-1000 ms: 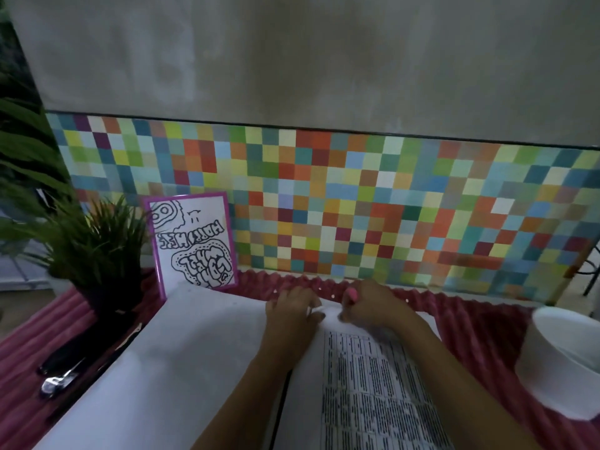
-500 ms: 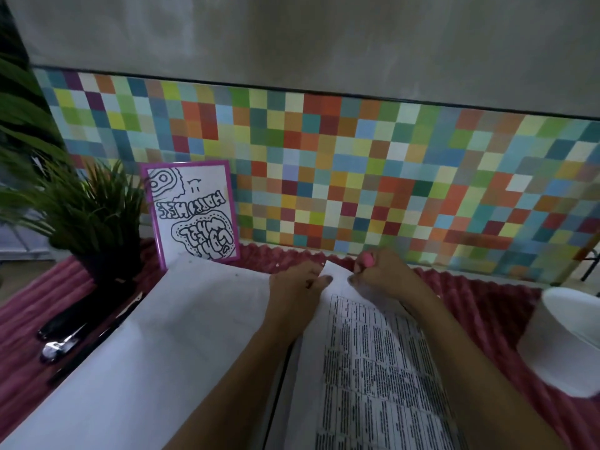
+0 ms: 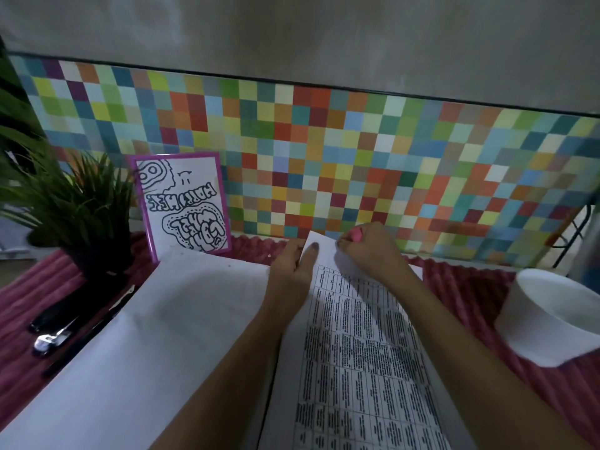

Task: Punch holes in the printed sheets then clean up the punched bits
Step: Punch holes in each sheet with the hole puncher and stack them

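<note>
Risk of tearing printed sheet [image 3: 357,336] at far corner, pinched in left hand [image 3: 292,267] grip; crooked holes from pink object [image 3: 356,235] clenched in right hand [image 3: 370,254] beside it.

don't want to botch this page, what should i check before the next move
1. Left hand pinches the far corner of the printed sheet: ok.
2. Right hand grips the pink object at the sheet's far edge: ok.
3. Pink object seated over the paper edge: cannot tell, fingers hide it.
4. White bowl stands to the right of the sheet, apart from it: ok.
5. Loose bits on the red cloth: cannot tell, too dim.
</note>
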`<state>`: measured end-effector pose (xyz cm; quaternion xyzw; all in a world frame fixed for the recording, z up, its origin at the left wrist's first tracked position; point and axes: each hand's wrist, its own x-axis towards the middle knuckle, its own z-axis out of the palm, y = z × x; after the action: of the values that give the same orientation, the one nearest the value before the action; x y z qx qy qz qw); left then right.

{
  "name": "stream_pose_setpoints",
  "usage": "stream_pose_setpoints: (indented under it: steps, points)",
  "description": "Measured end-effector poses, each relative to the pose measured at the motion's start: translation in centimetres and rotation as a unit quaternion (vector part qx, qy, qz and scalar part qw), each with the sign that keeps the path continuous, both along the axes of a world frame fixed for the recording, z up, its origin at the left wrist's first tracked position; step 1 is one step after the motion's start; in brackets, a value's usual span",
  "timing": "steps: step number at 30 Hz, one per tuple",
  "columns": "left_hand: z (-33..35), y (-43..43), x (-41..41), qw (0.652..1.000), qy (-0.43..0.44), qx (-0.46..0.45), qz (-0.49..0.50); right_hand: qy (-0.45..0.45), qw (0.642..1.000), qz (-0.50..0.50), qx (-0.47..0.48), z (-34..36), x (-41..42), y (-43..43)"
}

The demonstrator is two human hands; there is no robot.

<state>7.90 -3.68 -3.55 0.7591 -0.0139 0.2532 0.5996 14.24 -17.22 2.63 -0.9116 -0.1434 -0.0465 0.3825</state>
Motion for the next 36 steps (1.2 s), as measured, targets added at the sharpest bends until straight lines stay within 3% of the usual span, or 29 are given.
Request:
stream_pose_setpoints:
  steps: [3, 5, 6, 7, 9, 11, 13, 26, 36]
  points:
    - [-0.5, -0.1, 0.0, 0.999, 0.01, -0.021, -0.028, -0.009, 1.0, 0.002, 0.014, 1.0, -0.3, -0.3]
    - [-0.7, -0.3, -0.1, 0.999, 0.005, -0.034, -0.027, -0.047, 0.99, -0.01, 0.132, 2.0, -0.5, -0.6]
    - [-0.8, -0.4, -0.1, 0.999, 0.001, -0.038, -0.026, -0.062, 0.97, -0.025, 0.235, 2.6, -0.6, -0.7]
    - [-0.8, -0.4, 0.0, 0.999, -0.003, -0.04, -0.025, -0.063, 0.929, -0.04, 0.364, 3.4, -0.7, -0.8]
    - [-0.8, -0.6, -0.1, 0.999, -0.022, -0.039, -0.022, -0.068, 0.814, -0.041, 0.576, 5.3, -0.6, -0.5]
    - [-0.7, -0.7, -0.1, 0.999, -0.035, -0.037, -0.019, -0.073, 0.754, -0.022, 0.653, 6.4, -0.4, 0.4]
    - [-0.6, -1.0, -0.2, 0.998, -0.042, -0.034, -0.027, -0.076, 0.732, 0.012, 0.678, 6.6, -0.2, 1.4]
    - [0.1, -1.6, -1.3, 0.996, -0.088, 0.008, -0.029, -0.041, 0.806, 0.065, 0.587, 6.3, -0.3, 3.7]
    - [-0.1, -1.2, -1.1, 0.989, -0.123, 0.085, 0.01, -0.052, 0.8, 0.021, 0.598, 6.1, -0.3, 4.6]
